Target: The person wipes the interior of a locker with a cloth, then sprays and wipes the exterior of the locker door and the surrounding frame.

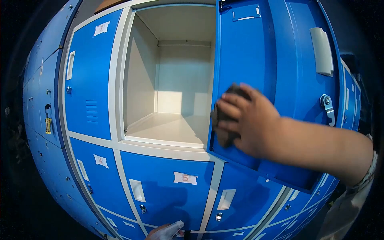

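My right hand (258, 122) is closed around a dark grey-brown cloth (223, 130), bunched up and slightly blurred. It presses the cloth to the inner face of the open blue locker door (256, 56), close to the hinge side. Low in the view, my left hand (157, 233) shows only in part, wrapped around a spray bottle (173, 229) with a whitish translucent head; the rest of the bottle is cut off by the frame. Behind the door's hinge edge, the cream-coloured locker compartment (180, 86) stands open with nothing visible inside.
Closed blue locker doors surround the open one, among them a door labelled 4 (94, 170) and one labelled 5 (168, 172). The open door carries a lock cam (328, 110) on its outer side edge. More lockers (44, 92) line the left, one with a yellow-tagged key (48, 125).
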Demonstrator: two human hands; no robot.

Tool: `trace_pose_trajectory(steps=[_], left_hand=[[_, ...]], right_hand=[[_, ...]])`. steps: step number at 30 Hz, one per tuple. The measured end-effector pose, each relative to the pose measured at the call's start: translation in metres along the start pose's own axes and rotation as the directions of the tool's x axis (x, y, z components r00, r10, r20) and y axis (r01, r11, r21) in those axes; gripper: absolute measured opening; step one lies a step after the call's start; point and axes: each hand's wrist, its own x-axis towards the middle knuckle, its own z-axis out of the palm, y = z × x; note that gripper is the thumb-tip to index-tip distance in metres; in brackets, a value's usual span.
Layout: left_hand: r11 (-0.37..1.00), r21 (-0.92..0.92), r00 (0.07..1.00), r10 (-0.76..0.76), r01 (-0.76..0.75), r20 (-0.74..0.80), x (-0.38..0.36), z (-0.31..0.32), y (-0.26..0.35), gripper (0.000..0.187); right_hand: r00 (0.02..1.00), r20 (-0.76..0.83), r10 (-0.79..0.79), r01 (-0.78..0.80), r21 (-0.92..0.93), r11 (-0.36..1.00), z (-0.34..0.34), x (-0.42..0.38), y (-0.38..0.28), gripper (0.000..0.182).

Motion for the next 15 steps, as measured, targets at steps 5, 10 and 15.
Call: trace_pose_trajectory(steps=[5,10,15], left_hand=[[0.998,0.048,0.999,0.047,-0.046,-0.017,-0.004,0.003,0.000,0.066],[0.982,-0.149,0.992,-0.124,0.120,-0.019,-0.012,0.000,0.006,0.066],[0.999,0.029,0.997,0.017,-0.015,-0.078,-0.012,-0.003,-0.006,0.065]], right_hand=[[0.905,-0.003,0.424,-0.416,-0.204,0.886,-0.022,0.037,0.080,0.049],[0.807,-0.334,0.488,-0.536,-0.065,0.842,-0.042,0.028,0.137,0.049],[0.899,-0.029,0.438,-0.439,-0.060,0.897,-0.035,0.025,0.083,0.052]])
